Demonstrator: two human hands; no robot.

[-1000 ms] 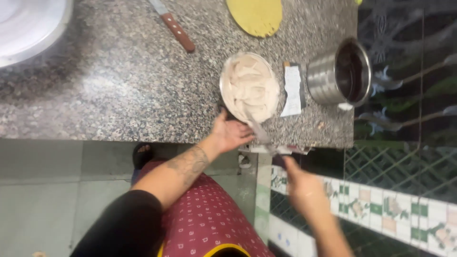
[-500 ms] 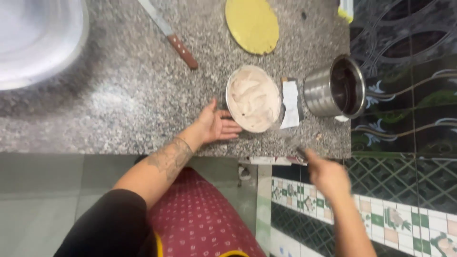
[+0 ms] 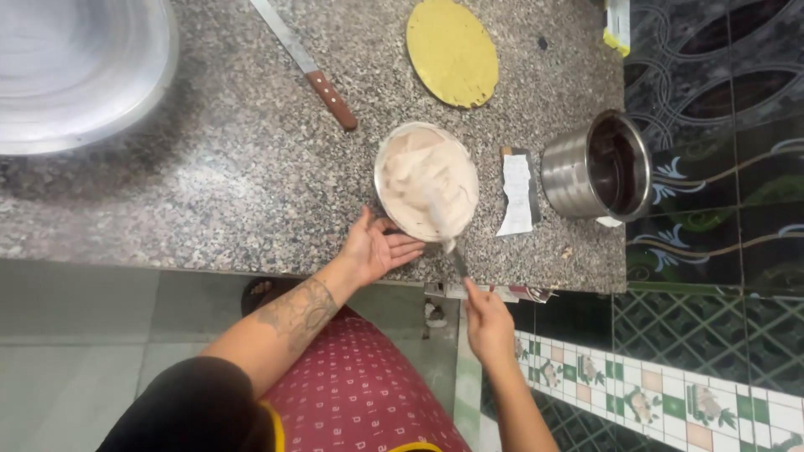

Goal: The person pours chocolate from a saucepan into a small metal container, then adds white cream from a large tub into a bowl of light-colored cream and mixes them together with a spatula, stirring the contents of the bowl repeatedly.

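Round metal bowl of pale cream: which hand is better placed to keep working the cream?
Right. The right hand grips the spatula, whose blade lies in the round metal bowl of pale cream. The left hand is open against the bowl's near side, probably steadying it.

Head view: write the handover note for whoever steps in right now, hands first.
Left hand: open, palm against the near side of the steel bowl of pale cream, steadying it.
Right hand: gripping the handle of a spatula whose blade lies in the cream.
Bowl sits near the front edge of the granite counter. Steel pot of dark sauce to its right, yellow round board behind, knife to the left.
Done: the cream looks smooth.
Left: board is bare; nothing spread yet.
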